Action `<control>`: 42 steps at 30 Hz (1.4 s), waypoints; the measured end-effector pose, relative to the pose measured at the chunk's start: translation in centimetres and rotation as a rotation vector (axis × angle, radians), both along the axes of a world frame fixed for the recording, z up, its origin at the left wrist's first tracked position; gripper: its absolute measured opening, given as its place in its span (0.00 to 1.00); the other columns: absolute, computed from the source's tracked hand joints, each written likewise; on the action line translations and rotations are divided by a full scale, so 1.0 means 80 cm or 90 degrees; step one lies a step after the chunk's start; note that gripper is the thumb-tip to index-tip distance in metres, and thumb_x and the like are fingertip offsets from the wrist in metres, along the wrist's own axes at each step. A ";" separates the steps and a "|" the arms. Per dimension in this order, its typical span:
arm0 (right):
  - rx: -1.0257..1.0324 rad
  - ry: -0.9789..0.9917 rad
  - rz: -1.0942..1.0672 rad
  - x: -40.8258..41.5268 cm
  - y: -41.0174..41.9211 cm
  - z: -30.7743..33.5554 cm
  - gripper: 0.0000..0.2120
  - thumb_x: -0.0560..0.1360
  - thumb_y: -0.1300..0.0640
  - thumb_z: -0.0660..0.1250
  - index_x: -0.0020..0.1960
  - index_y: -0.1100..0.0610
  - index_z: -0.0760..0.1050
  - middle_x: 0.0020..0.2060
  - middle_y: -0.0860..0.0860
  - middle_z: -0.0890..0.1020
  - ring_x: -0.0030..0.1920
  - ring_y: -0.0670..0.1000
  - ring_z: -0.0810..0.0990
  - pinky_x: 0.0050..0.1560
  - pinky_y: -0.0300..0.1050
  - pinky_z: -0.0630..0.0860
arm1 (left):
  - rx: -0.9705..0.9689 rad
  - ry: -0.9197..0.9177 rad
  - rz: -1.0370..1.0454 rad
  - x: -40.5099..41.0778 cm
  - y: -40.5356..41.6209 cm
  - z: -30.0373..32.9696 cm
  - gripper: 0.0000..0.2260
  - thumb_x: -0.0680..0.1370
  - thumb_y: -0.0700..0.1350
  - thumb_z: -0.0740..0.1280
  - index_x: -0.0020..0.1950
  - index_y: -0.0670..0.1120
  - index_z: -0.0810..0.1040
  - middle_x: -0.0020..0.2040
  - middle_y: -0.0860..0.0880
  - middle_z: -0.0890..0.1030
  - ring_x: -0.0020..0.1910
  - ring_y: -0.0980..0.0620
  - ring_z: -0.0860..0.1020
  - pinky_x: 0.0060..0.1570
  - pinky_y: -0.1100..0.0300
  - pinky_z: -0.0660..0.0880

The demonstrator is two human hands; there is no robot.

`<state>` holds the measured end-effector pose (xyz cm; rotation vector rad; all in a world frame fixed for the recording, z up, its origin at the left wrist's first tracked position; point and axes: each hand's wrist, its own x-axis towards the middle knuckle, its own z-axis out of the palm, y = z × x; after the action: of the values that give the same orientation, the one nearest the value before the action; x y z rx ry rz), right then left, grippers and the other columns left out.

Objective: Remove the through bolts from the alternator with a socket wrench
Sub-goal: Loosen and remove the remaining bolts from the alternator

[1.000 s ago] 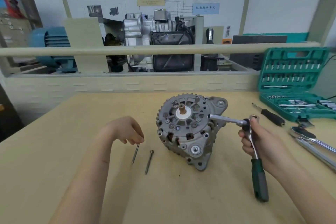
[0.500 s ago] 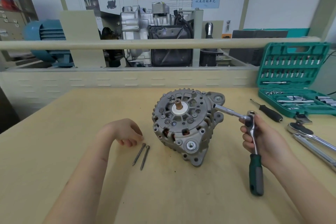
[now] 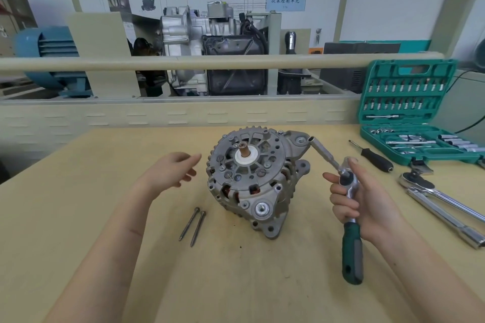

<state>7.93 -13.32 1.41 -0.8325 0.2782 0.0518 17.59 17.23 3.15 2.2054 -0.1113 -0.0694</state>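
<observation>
The grey alternator [image 3: 252, 181] stands tilted on the wooden table, its round face toward me. Two long through bolts [image 3: 193, 224] lie side by side on the table to its left. My right hand [image 3: 367, 199] grips the socket wrench [image 3: 350, 220] near its head; the green handle hangs down toward me. The wrench's extension and socket [image 3: 321, 151] point up-left, with the tip beside the alternator's upper right ear. My left hand [image 3: 172, 170] hovers just left of the alternator, fingers relaxed and holding nothing.
An open green socket set case [image 3: 409, 113] sits at the back right. A black-handled screwdriver [image 3: 375, 157] and two large chrome ratchets [image 3: 443, 202] lie right of my hand. A rail and engine display stand behind the table.
My left hand let go of a bolt beside the other one, then lifted toward the alternator. The wrench's socket rose from the alternator's side to its upper right ear.
</observation>
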 end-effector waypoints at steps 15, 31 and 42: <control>-0.225 -0.130 -0.026 -0.003 0.009 0.031 0.20 0.65 0.44 0.65 0.44 0.60 0.74 0.18 0.46 0.59 0.16 0.43 0.56 0.17 0.31 0.54 | -0.335 -0.001 -0.033 -0.028 -0.073 -0.006 0.24 0.66 0.58 0.69 0.58 0.49 0.71 0.54 0.50 0.79 0.49 0.53 0.79 0.44 0.60 0.75; -0.481 -0.130 -0.042 0.082 0.031 0.057 0.08 0.73 0.57 0.68 0.37 0.55 0.72 0.31 0.54 0.68 0.19 0.45 0.62 0.19 0.34 0.57 | -0.579 0.033 0.041 -0.024 -0.092 -0.018 0.14 0.73 0.44 0.68 0.57 0.47 0.75 0.49 0.46 0.83 0.45 0.48 0.82 0.39 0.57 0.76; -0.277 0.013 -0.067 0.054 -0.041 0.002 0.08 0.74 0.57 0.66 0.39 0.55 0.69 0.28 0.50 0.69 0.16 0.42 0.60 0.15 0.31 0.55 | -0.367 -0.043 -0.084 -0.007 -0.161 0.025 0.15 0.71 0.43 0.68 0.56 0.56 0.75 0.47 0.51 0.80 0.40 0.52 0.81 0.33 0.61 0.76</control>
<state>12.25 -16.57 1.56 -1.2479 0.3589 -0.1017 17.02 4.37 5.12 1.6227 -0.2784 -0.0306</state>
